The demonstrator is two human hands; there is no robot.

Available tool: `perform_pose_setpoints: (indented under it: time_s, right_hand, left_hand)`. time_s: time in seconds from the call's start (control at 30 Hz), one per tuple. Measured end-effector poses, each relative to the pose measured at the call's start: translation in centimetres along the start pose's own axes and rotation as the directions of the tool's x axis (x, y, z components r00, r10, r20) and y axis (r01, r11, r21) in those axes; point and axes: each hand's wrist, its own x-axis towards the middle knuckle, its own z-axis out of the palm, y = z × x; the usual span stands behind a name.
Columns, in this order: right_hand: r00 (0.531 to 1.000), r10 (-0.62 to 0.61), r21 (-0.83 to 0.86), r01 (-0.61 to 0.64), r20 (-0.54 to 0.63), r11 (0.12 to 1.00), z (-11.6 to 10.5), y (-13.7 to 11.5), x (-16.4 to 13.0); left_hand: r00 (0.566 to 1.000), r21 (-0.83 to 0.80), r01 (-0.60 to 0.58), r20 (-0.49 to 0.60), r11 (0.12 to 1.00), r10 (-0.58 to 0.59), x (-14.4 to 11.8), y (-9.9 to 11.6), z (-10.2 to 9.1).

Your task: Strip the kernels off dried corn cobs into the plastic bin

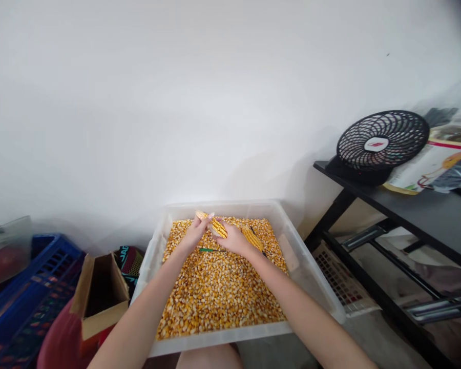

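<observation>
- Corn cob [214, 225] being gripped at both ends, centre of frame, just above the kernel bed.
- Left hand [197, 231] closing around the cob's far-left end; right hand [230, 239] wrapping the near-right end, fingers curled tight.
- Looking like mid-shelling: cob being twisted or thumbed, judging by the grip and the loose kernels [218, 287] filling the clear plastic bin [315, 277] below.
- Second cob [252, 238] lying on the kernels just right of the right hand, touching the pile.
- Green pen-like tool [211, 250] resting on the kernels under the hands; exact type too small to tell.
- Next move probably calling for counter-rotating the hands, keeping the cob over the bin so kernels are landing inside.
- Risking scatter over the rim if lifted too high.
- Sitting around: black fan [382, 139] on the dark table [438, 215] upper right, cardboard box [100, 297] and blue crate [26, 297] lower left.
</observation>
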Motion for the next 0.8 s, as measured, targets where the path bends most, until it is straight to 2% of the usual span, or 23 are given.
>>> perform_pose_setpoints:
  time_s: [0.17, 0.33, 0.53, 0.63, 0.7, 0.8]
  right_hand:
    - [1.0, -0.004, -0.174, 0.007, 0.013, 0.985, -0.2, -0.5, -0.3]
    - [0.999, -0.04, -0.129, 0.04, -0.004, 0.991, 0.0, -0.8, -0.5]
    - [1.0, 0.005, -0.045, -0.006, -0.023, 0.999, 0.3, -0.3, -0.3]
    - [0.999, -0.022, -0.029, 0.021, -0.039, 0.999, 0.2, -0.2, -0.3]
    - [0.998, -0.04, -0.083, 0.036, -0.046, 0.996, 0.1, -0.3, -0.3]
    - [1.0, -0.024, -0.231, 0.02, -0.015, 0.973, 0.2, -0.7, -0.3]
  left_hand:
    - [0.987, 0.011, 0.073, -0.146, 0.997, -0.071, 0.3, -0.5, 0.1]
    - [0.997, 0.072, 0.034, -0.071, 0.997, -0.029, 0.9, -1.1, -0.7]
    - [0.997, 0.151, -0.057, -0.046, 0.987, 0.065, 0.7, -0.9, -0.9]
    - [0.998, 0.088, -0.058, -0.019, 0.994, 0.06, 0.3, -0.5, -0.4]
    - [1.0, 0.008, -0.013, 0.008, 1.0, 0.013, 0.2, -0.3, -0.1]
    - [0.996, -0.067, 0.044, -0.079, 0.997, -0.049, 0.2, -0.3, 0.3]
